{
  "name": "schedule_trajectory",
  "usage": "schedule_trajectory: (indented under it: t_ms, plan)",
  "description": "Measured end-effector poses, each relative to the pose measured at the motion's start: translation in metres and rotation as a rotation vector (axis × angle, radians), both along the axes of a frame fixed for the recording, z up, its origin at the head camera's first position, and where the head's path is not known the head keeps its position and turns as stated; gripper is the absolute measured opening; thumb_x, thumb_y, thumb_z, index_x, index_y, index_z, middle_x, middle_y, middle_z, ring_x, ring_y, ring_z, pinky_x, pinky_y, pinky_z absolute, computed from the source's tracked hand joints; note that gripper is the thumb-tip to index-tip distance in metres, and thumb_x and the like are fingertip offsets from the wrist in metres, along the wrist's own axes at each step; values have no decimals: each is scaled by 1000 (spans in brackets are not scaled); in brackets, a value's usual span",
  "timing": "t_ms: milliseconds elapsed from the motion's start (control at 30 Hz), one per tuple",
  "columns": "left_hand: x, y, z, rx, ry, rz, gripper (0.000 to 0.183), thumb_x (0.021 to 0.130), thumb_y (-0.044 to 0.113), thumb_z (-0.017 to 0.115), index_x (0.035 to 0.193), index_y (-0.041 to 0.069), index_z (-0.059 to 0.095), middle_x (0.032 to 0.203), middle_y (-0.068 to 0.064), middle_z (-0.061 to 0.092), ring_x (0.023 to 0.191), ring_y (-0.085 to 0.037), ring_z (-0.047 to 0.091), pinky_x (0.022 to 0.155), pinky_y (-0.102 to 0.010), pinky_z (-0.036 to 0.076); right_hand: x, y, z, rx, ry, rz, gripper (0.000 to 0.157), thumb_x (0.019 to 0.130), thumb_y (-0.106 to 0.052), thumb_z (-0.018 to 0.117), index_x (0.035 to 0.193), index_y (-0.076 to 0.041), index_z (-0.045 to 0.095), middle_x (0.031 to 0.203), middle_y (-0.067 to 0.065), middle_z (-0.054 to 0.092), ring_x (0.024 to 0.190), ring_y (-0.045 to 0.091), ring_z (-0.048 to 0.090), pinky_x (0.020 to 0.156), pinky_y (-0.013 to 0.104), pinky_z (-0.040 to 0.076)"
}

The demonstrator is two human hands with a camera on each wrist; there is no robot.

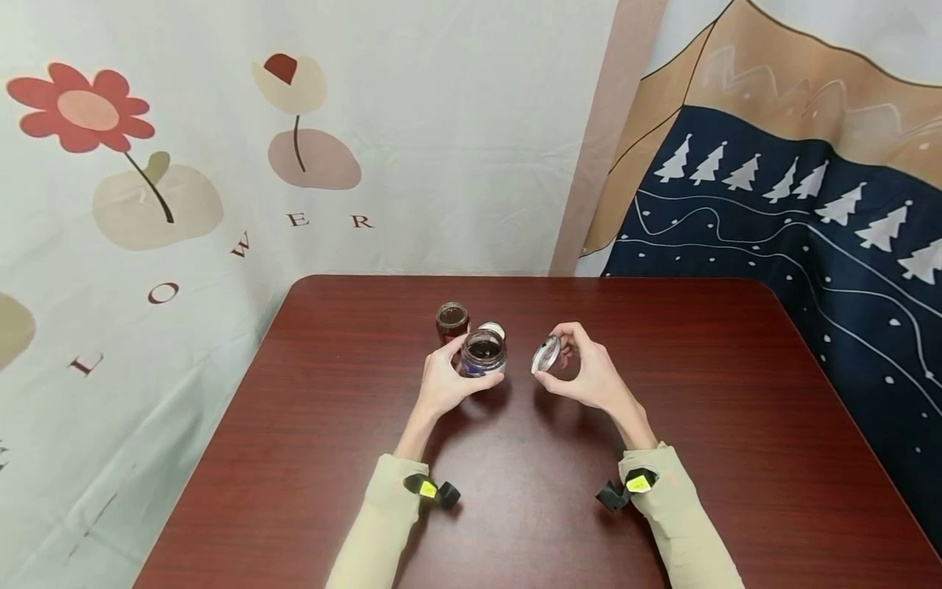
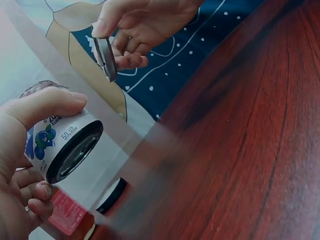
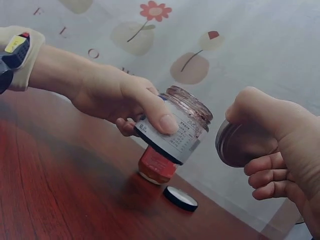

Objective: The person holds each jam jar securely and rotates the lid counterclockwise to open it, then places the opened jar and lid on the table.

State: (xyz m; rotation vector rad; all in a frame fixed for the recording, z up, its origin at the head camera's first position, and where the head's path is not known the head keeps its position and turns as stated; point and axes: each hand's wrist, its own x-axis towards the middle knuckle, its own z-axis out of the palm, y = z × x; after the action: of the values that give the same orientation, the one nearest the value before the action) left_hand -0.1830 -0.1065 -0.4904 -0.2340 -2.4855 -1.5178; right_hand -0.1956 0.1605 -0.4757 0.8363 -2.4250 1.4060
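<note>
My left hand (image 1: pixel 445 382) grips a glass jam jar (image 1: pixel 484 352) above the table, its mouth uncovered and dark inside. Blueberries are printed on the jar's white label (image 2: pixel 46 140). To the right, my right hand (image 1: pixel 592 375) pinches a round metal lid (image 1: pixel 546 355) by its edge between thumb and fingers, apart from the jar. In the right wrist view the lid (image 3: pixel 240 145) is tilted beside the jar's threaded neck (image 3: pixel 187 102). Behind the held jar stands a second jar (image 1: pixel 452 317), lidless, with a red label (image 3: pixel 157 159).
Another lid (image 3: pixel 181 198), dark-rimmed with a white inside, lies on the table near the red-labelled jar. The reddish-brown wooden table (image 1: pixel 324 491) meets a flower-printed curtain (image 1: pixel 456 164) at the back. A navy cloth with trees (image 1: pixel 773 213) hangs at right.
</note>
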Motion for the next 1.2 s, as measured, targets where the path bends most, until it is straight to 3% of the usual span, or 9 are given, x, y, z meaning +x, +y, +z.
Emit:
schedule_trajectory:
  t_ms: [300,533,767,1200]
  plan:
    - [0,-3,-6,-6,-26,21,75,62,36,97,128,15,69,112,-1,73,103,-19,64,92,-42,49,-1,0,-8,39,-22,-11,61,74,-21,86,122,-9,50,91,-3,65,82,15,61,71,31,51]
    - [-2,-3,-10,3,-42,24,83,61,35,98,134,12,66,124,-4,70,114,-19,63,99,-42,47,-2,1,-13,55,-54,-9,61,75,-21,86,122,-9,49,93,-2,66,82,15,62,70,30,52]
    - [-3,-3,-14,17,-68,26,79,60,35,98,131,15,68,116,-1,72,103,-18,62,93,-41,48,-3,1,-17,62,-72,-1,61,75,-20,86,123,-9,49,94,-1,67,82,15,63,70,30,53]
    - [-5,-2,-21,-34,-105,43,76,61,32,97,129,13,67,115,-4,72,104,-22,64,94,-42,48,-6,-1,-27,78,-102,-10,60,75,-20,86,120,-8,49,93,0,67,80,16,63,68,29,53]
